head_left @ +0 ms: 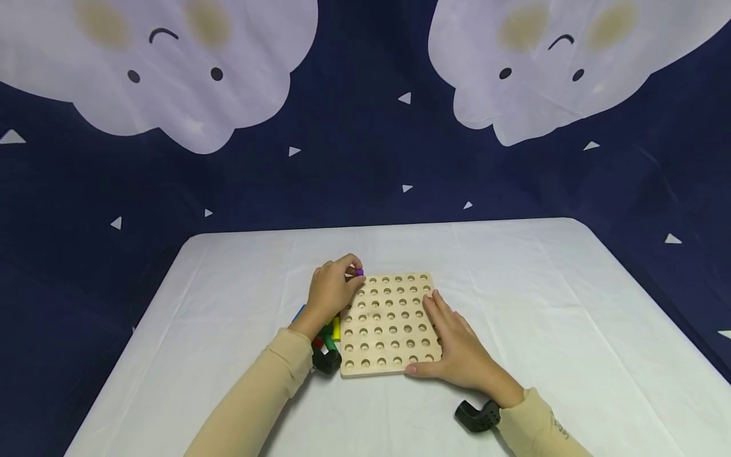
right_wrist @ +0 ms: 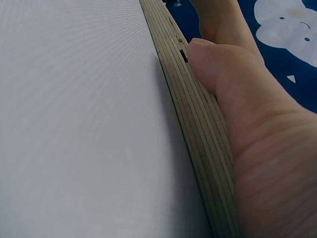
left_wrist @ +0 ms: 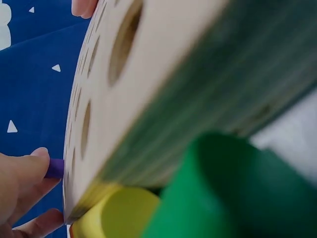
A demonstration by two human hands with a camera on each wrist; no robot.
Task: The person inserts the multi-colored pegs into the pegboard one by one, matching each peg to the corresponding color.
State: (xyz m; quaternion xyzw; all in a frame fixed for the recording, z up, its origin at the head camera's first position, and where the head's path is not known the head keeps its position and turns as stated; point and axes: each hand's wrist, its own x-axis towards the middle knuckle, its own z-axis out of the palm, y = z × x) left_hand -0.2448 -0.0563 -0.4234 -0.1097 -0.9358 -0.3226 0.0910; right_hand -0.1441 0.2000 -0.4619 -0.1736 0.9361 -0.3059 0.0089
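A square wooden board [head_left: 386,338] with rows of round holes lies on the white table. At its far left corner, my left hand [head_left: 331,289] pinches a small purple peg [head_left: 360,272] between thumb and fingers. In the left wrist view that purple peg [left_wrist: 55,168] stands against the board's holed face, its inner end at the surface. My right hand [head_left: 459,352] rests on the board's near right corner, fingers spread along the right side. Its thumb [right_wrist: 203,57] presses the near edge.
Under my left wrist, beside the board's left edge, lie a yellow peg [head_left: 336,329], a green peg [head_left: 329,343] and bits of blue and red, partly hidden. The white-covered table [head_left: 514,285] ends at a dark blue cloth backdrop [head_left: 365,190] with clouds.
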